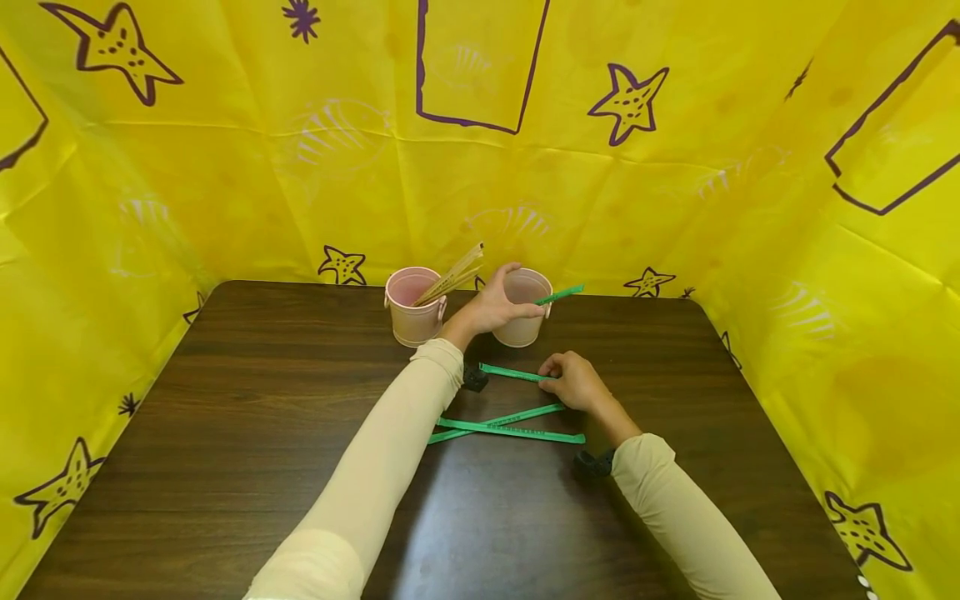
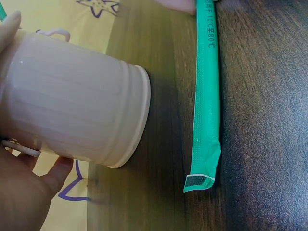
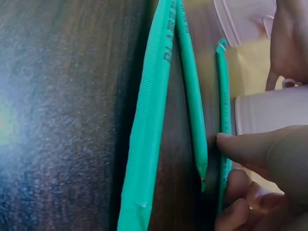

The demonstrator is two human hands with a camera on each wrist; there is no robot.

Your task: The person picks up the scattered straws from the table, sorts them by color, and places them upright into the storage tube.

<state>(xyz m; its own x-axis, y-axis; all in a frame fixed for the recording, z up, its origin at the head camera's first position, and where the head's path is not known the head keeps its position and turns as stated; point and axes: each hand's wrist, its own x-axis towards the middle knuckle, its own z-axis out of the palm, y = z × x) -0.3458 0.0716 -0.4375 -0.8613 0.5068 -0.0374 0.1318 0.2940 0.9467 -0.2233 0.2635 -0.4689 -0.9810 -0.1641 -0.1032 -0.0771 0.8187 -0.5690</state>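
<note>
My left hand (image 1: 491, 308) grips the right-hand pale bucket (image 1: 517, 335) near its rim, with thumb and fingers spread around its side. A green wrapped straw (image 1: 564, 293) pokes out of that bucket to the right. In front of the bucket, my right hand (image 1: 577, 382) pinches the right end of another green wrapped straw (image 1: 510, 372) between thumb and fingers. Its free end (image 2: 201, 175) shows in the left wrist view. Nearer me, two more wrapped straws lie crossed on the table, one straw (image 1: 525, 432) over the other straw (image 1: 536, 412).
To the left of my left hand stands a pinkish bucket (image 1: 412, 327) holding several tan slender packets (image 1: 453, 279) that lean right. Both buckets are at the back of the dark wooden table (image 1: 247, 433). A yellow patterned cloth (image 1: 247, 192) hangs behind and along the sides.
</note>
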